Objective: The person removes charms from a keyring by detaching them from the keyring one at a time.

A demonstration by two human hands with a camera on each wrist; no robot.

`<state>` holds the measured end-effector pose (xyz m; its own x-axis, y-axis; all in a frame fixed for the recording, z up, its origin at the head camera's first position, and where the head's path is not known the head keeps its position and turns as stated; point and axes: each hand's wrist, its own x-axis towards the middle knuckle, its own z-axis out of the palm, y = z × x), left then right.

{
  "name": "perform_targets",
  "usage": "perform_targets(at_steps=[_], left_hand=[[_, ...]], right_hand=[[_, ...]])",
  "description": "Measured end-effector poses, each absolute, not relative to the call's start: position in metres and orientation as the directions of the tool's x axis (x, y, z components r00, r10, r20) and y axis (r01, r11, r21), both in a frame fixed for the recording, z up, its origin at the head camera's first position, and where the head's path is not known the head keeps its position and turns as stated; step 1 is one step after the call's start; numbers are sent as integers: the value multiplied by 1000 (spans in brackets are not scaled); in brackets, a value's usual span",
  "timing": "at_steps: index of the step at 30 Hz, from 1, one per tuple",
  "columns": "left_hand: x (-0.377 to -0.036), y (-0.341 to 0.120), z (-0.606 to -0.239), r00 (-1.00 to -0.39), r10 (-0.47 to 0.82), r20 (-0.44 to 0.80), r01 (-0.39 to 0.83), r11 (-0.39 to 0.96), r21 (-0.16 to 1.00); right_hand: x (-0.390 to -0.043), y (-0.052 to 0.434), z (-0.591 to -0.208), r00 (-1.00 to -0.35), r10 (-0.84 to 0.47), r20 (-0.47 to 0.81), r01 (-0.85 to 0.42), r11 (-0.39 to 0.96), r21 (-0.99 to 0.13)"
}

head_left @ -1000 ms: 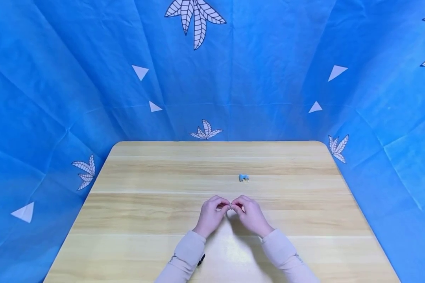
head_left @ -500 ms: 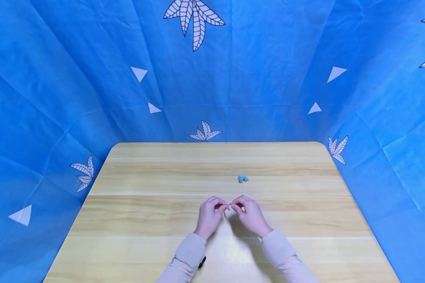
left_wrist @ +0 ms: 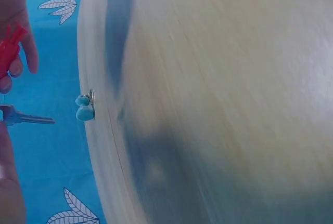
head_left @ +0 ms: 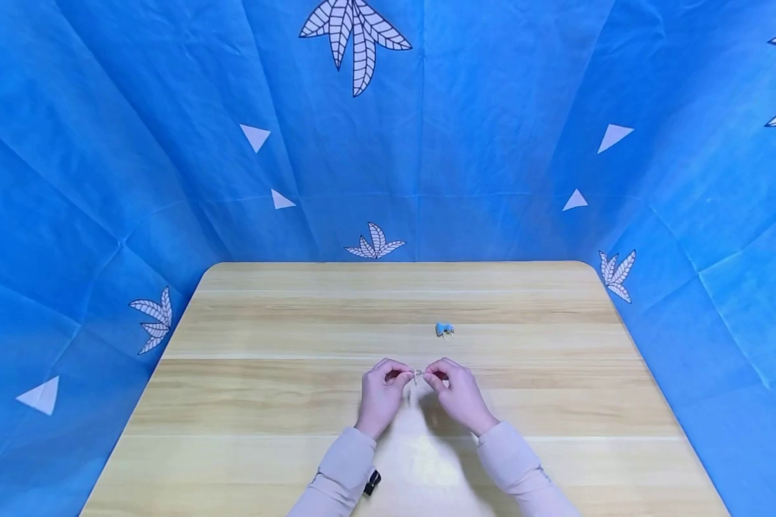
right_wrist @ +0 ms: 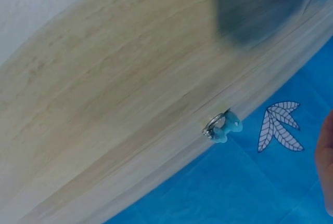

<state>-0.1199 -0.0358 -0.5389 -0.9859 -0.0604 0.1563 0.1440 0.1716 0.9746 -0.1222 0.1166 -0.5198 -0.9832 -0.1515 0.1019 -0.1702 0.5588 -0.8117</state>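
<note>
My left hand [head_left: 383, 395] pinches a small silver key [left_wrist: 31, 118] at its head. Its blade points back toward me in the left wrist view. Facing it, my right hand [head_left: 458, 395] has thumb and forefinger together close to the key's head, with a small metallic bit between the fingertips in the head view. In the left wrist view a red piece with short prongs [left_wrist: 10, 47] sits against the right hand's curled fingers. Beyond both hands, a light blue bow-shaped charm [right_wrist: 232, 123] with a metal ring [right_wrist: 212, 125] lies on the table.
The wood-grain table [head_left: 265, 402] is surrounded by blue cloth [head_left: 504, 129] with printed leaves and triangles. A small black thing [head_left: 371, 482] shows beside my left sleeve [head_left: 343, 463].
The fingertips have drawn slightly apart, my left hand shifting a little left. More of the key shows between them. The blue charm has stayed in place.
</note>
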Motion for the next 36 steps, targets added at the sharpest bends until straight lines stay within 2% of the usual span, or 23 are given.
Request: perform_targets(at_steps=[4, 10, 18, 21, 24, 28, 31, 36], left_hand=[[-119, -34, -535, -995, -76, 65, 59, 88, 994], [-110, -33, -513, -999, -54, 6, 8, -27, 1000], [-110, -34, -520, -996, -8, -87, -87, 15, 996], [-114, -35, -532, -999, 6, -41, -41, 59, 997], [-117, -35, -538, -998, 22, 60, 62, 157, 986], [-117, -35, -535, -972, 22, 235, 227, 363, 904], [-116, -35, -534, -952, 18, 305, 278, 466, 840], [-115, -35, -535, -952, -1, 306, 273, 450, 850]], right_hand=[[-122, 115, -520, -987, -137, 85, -145, 526, -838], [-123, 113, -520, -987, -133, 85, -138, 467, -874], [-121, 114, -519, -985, -138, 102, -157, 491, -857], [-120, 114, -519, -983, -144, 113, -172, 513, -841], [-119, 115, -520, -981, -150, 121, -184, 529, -828], [-118, 114, -520, -977, -167, 133, -204, 549, -811], [-118, 114, -520, -973, -178, 144, -221, 558, -800], [-118, 114, -522, -972, -183, 148, -226, 557, -799]])
